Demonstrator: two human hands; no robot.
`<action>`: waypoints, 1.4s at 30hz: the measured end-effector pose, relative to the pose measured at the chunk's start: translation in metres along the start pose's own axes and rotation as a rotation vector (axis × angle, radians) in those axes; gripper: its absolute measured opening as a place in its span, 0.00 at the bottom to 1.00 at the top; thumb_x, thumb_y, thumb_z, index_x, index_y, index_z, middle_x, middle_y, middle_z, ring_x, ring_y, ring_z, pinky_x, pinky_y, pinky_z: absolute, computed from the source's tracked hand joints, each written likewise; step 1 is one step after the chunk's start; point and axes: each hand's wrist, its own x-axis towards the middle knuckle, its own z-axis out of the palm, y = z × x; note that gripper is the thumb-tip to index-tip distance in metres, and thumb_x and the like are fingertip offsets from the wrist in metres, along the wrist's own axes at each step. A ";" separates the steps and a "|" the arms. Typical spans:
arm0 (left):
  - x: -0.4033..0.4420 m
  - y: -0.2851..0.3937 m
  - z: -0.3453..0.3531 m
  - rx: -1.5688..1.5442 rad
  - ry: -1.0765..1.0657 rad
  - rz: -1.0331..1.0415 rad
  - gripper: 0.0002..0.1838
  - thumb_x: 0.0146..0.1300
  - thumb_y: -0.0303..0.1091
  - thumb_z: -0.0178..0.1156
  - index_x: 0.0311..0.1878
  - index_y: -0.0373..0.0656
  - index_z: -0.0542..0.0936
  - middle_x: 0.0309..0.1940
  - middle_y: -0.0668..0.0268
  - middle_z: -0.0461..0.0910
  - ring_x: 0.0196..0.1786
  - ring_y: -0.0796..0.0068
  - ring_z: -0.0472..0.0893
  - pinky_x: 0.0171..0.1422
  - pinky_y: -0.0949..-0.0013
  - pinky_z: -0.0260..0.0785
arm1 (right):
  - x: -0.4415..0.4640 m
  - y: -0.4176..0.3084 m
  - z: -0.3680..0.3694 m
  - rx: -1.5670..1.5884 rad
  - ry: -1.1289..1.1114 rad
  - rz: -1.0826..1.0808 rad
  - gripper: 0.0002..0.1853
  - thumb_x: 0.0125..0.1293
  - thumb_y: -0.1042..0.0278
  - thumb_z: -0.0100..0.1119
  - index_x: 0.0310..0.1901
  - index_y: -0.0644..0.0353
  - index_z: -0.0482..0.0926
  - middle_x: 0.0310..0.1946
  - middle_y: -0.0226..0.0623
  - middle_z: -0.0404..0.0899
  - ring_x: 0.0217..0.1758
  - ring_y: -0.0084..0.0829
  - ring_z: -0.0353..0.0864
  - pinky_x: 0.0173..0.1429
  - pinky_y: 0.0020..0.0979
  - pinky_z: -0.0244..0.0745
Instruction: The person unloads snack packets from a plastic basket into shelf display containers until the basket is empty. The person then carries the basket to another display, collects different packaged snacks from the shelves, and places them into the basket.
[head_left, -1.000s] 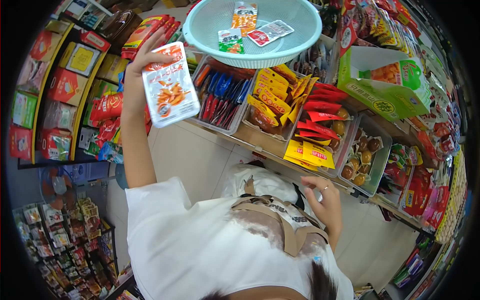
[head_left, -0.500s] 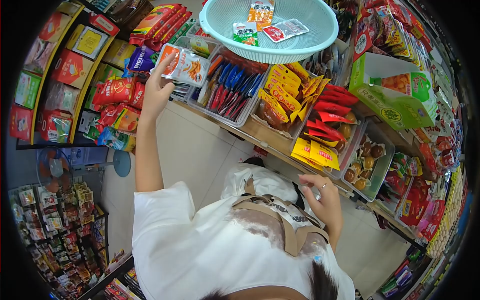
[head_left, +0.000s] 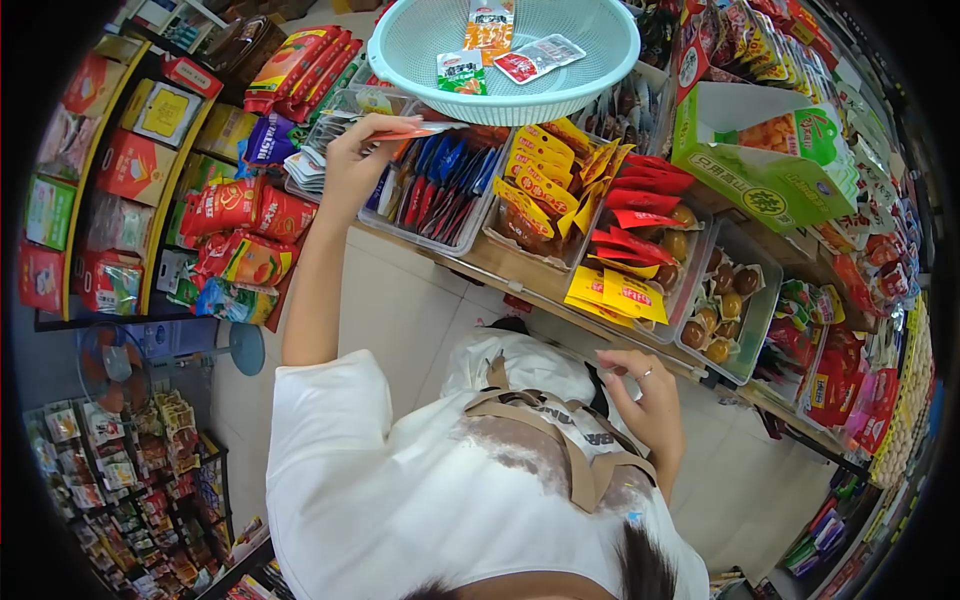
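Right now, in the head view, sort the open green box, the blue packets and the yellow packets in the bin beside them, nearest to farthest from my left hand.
1. Blue packets, just right of your left hand.
2. Yellow packets, in the next bin rightward.
3. Open green box, well beyond, farthest right.

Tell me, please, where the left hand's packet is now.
In the head view, left of centre, the packet is in the left hand's grip, between the light-blue basket and the blue packets.
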 end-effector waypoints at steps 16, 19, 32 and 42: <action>0.028 -0.038 0.046 0.519 0.070 0.094 0.06 0.54 0.22 0.55 0.36 0.38 0.79 0.36 0.62 0.78 0.41 0.70 0.77 0.46 0.72 0.68 | -0.006 0.003 0.003 -0.014 0.033 0.010 0.13 0.54 0.72 0.57 0.43 0.56 0.76 0.36 0.34 0.78 0.35 0.33 0.74 0.44 0.31 0.66; 0.029 -0.037 0.044 0.551 0.038 0.202 0.07 0.50 0.21 0.57 0.34 0.40 0.79 0.34 0.59 0.77 0.42 0.61 0.75 0.45 0.66 0.68 | -0.005 0.002 0.003 -0.009 0.024 0.013 0.12 0.54 0.72 0.56 0.42 0.56 0.76 0.36 0.34 0.78 0.35 0.33 0.74 0.44 0.31 0.66; 0.029 -0.030 0.042 0.638 -0.047 0.254 0.10 0.50 0.24 0.59 0.38 0.44 0.81 0.33 0.62 0.80 0.37 0.63 0.79 0.43 0.68 0.70 | -0.001 0.002 0.005 -0.017 -0.007 0.008 0.13 0.55 0.70 0.56 0.43 0.56 0.76 0.36 0.34 0.78 0.35 0.34 0.73 0.44 0.32 0.65; 0.027 -0.074 0.029 0.125 0.058 -0.145 0.09 0.57 0.27 0.56 0.41 0.41 0.81 0.34 0.61 0.81 0.34 0.76 0.79 0.42 0.78 0.68 | -0.005 0.005 0.005 -0.017 -0.016 0.030 0.13 0.55 0.70 0.56 0.43 0.56 0.76 0.37 0.35 0.78 0.37 0.35 0.73 0.44 0.32 0.66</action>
